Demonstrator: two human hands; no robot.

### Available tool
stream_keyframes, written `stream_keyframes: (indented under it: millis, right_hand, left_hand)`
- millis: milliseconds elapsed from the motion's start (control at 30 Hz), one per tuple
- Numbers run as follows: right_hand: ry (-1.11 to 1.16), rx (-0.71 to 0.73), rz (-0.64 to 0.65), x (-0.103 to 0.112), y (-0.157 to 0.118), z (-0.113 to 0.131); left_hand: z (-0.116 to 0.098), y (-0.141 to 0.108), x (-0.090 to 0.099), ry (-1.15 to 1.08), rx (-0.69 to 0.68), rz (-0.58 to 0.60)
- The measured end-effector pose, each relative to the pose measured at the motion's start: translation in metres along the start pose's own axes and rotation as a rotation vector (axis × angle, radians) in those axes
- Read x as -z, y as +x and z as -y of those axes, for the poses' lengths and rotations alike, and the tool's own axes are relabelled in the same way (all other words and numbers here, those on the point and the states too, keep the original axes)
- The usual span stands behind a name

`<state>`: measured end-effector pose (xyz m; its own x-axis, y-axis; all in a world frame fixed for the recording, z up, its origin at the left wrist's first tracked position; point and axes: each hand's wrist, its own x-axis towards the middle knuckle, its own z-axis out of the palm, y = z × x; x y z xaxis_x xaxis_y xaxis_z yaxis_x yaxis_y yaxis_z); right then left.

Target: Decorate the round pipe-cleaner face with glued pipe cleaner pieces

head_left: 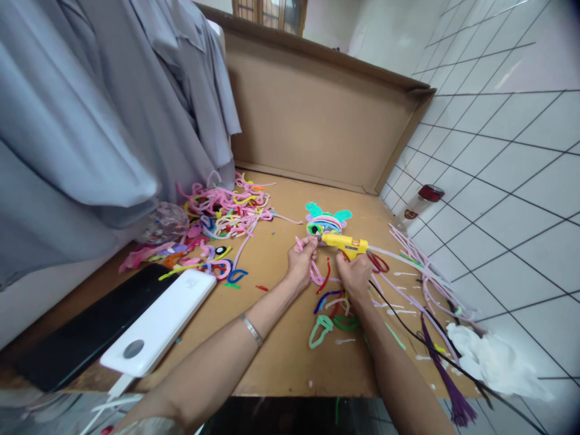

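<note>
A pink pipe cleaner (316, 273) is pinched in my left hand (301, 262), its looped end hanging below the fingers. My right hand (356, 275) is wrapped round the handle of a yellow glue gun (345, 243), whose nozzle points left, close to my left fingertips. Just behind the nozzle sits a colourful pipe-cleaner figure (324, 223) with two teal ear-like pieces and a black round eye. Loose red, blue and green pipe-cleaner pieces lie below my hands, among them a light green loop (321, 331).
Tangled pipe cleaners (226, 208), a white power bank (158, 323) and a black slab (97, 326) lie left. At right are a red-lidded jar (419, 205), a black cable, a purple tassel (441, 371) and white tissue (493, 359). Cardboard (312, 109) stands behind.
</note>
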<state>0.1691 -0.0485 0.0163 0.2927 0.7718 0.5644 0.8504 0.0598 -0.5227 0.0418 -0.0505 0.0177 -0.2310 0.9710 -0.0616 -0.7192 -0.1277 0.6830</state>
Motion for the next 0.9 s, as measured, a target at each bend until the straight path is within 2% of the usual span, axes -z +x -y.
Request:
stream_keyframes:
  millis: [300, 500, 667, 900]
  right_hand:
    - [0.014, -0.059, 0.005, 0.001, 0.001, 0.003]
    - [0.073, -0.091, -0.039, 0.007, 0.002, 0.006]
    - [0.115, -0.152, -0.027, 0.009, 0.004, 0.009]
    - [0.137, -0.078, -0.017, 0.006, -0.001, 0.011]
  left_hand:
    - [-0.001, -0.003, -0.002, -0.037, 0.064, 0.066]
    - [-0.002, -0.004, -0.002, -0.019, 0.046, 0.049]
    - [-0.002, -0.003, -0.002, -0.005, 0.039, 0.032]
    - [-0.002, -0.003, -0.002, 0.013, 0.039, 0.046]
